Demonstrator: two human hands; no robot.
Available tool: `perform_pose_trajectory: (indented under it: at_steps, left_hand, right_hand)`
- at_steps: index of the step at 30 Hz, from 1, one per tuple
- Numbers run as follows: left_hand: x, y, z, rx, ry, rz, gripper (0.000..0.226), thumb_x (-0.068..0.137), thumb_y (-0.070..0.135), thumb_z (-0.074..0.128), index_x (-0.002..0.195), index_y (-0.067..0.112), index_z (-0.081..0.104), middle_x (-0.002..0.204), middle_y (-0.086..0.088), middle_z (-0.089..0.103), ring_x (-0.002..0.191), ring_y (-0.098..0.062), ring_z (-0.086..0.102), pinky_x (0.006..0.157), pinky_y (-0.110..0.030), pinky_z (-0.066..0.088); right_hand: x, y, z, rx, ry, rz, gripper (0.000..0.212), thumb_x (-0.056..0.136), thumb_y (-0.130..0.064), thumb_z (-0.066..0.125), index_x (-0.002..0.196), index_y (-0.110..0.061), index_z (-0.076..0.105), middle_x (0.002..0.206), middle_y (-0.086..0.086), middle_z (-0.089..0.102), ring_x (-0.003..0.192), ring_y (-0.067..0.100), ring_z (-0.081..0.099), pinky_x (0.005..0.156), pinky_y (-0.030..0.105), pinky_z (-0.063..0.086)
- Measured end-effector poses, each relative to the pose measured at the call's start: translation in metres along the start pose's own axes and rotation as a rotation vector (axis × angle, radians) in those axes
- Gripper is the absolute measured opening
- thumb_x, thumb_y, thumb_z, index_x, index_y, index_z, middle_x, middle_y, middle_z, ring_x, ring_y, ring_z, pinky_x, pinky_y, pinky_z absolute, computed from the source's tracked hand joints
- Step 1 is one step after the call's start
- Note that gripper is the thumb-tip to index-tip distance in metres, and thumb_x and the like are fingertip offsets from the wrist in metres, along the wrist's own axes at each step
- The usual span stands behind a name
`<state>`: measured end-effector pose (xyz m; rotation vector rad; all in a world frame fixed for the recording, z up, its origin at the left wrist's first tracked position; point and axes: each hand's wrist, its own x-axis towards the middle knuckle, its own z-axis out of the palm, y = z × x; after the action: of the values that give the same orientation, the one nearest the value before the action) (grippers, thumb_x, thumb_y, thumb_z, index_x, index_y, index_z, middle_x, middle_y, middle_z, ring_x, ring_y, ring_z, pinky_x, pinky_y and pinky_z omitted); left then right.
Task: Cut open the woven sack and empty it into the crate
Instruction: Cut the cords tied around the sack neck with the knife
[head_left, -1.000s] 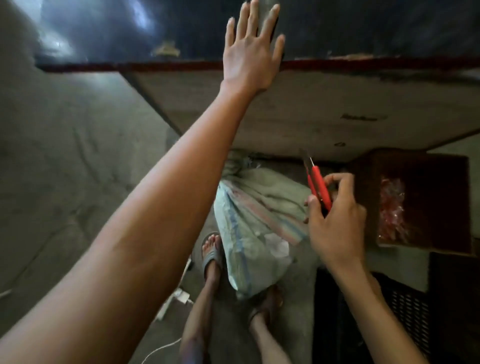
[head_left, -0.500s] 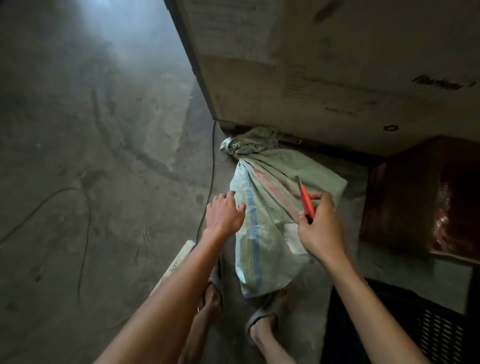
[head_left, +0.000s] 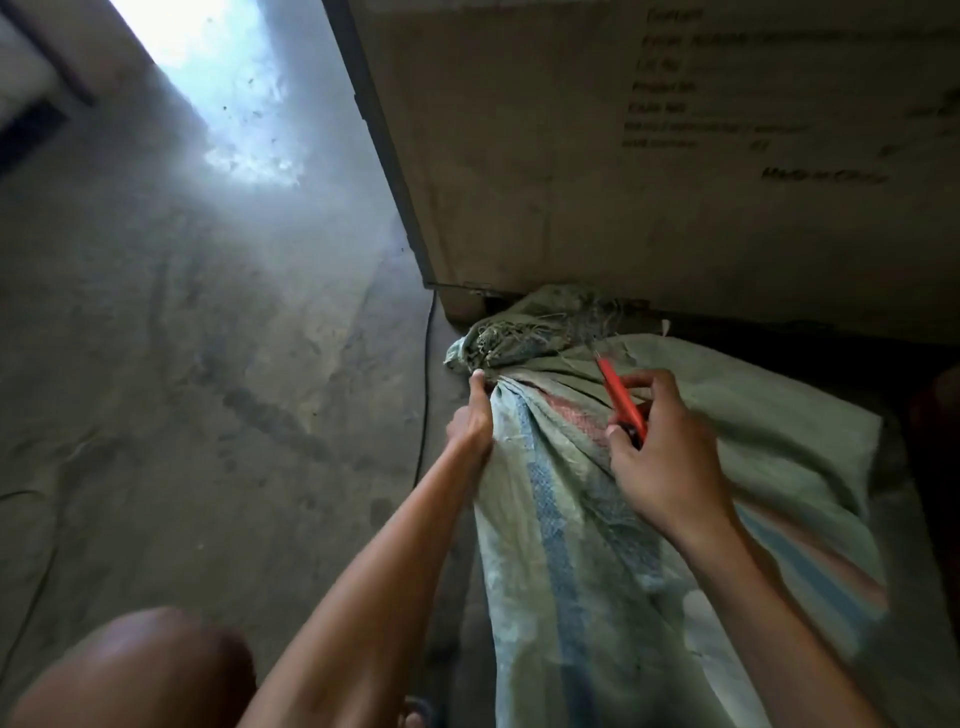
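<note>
Grey concrete floor (head_left: 182, 389) fills the left side, with a thin black cable (head_left: 427, 374) on it. Next, the left hand (head_left: 470, 415) pinches the woven sack (head_left: 571, 545) just under its tied neck. This sack lies on the floor against a big cardboard box (head_left: 597, 156). The right hand (head_left: 670, 457) grips a red cutter (head_left: 621, 400), its blade pointing at the neck.

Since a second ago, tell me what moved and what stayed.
The left hand dropped from the surface overhead and gripped the woven sack at its bunched neck. The right hand brought the red cutter towards that neck. The sack stayed lying on the floor.
</note>
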<state>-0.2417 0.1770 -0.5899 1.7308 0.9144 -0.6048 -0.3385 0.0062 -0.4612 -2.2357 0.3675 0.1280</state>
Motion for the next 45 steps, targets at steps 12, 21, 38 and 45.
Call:
perform_pose_trajectory:
  at_steps: [12,21,38,45]
  left_hand:
    - [-0.013,0.03,0.025,-0.657,-0.472,0.35,0.062,0.092,0.036,0.067,0.14,-0.001,0.055,0.135,-0.026,0.063,0.123,-0.041,0.062,0.109,-0.055,0.047]
    - [-0.219,0.096,0.008,-0.769,-0.784,0.796,0.06,0.104,0.011,0.033,0.064,0.014,0.078,0.065,-0.008,0.072,0.054,-0.01,0.07,0.052,-0.017,0.055]
    - [-0.252,0.092,0.024,-0.403,-0.566,0.852,0.048,0.085,0.041,0.075,0.11,-0.001,0.075,0.099,-0.018,0.08,0.093,-0.032,0.078,0.079,-0.036,0.061]
    - [-0.248,0.079,0.02,-0.417,-0.442,0.858,0.043,0.085,0.044,0.075,0.097,0.002,0.079,0.089,-0.013,0.081,0.082,-0.026,0.079,0.072,-0.032,0.063]
  right_hand:
    - [-0.019,0.023,-0.024,0.082,0.149,-0.184,0.038,0.092,-0.013,0.066,0.122,-0.029,0.049,0.103,0.002,0.068,0.081,0.013,0.067,0.054,0.014,0.044]
    - [-0.083,-0.039,-0.146,0.238,0.353,-0.477,0.039,0.09,-0.01,0.068,0.114,-0.037,0.055,0.096,-0.008,0.069,0.078,0.006,0.068,0.058,0.017,0.052]
    - [-0.12,0.022,-0.141,0.074,0.555,-0.589,0.04,0.083,-0.021,0.077,0.116,-0.036,0.059,0.101,-0.016,0.07,0.093,-0.002,0.067,0.078,0.01,0.052]
    - [-0.111,0.018,-0.124,-0.004,0.557,-0.675,0.022,0.095,-0.036,0.062,0.116,-0.035,0.06,0.105,-0.018,0.063,0.096,-0.007,0.06,0.078,0.009,0.047]
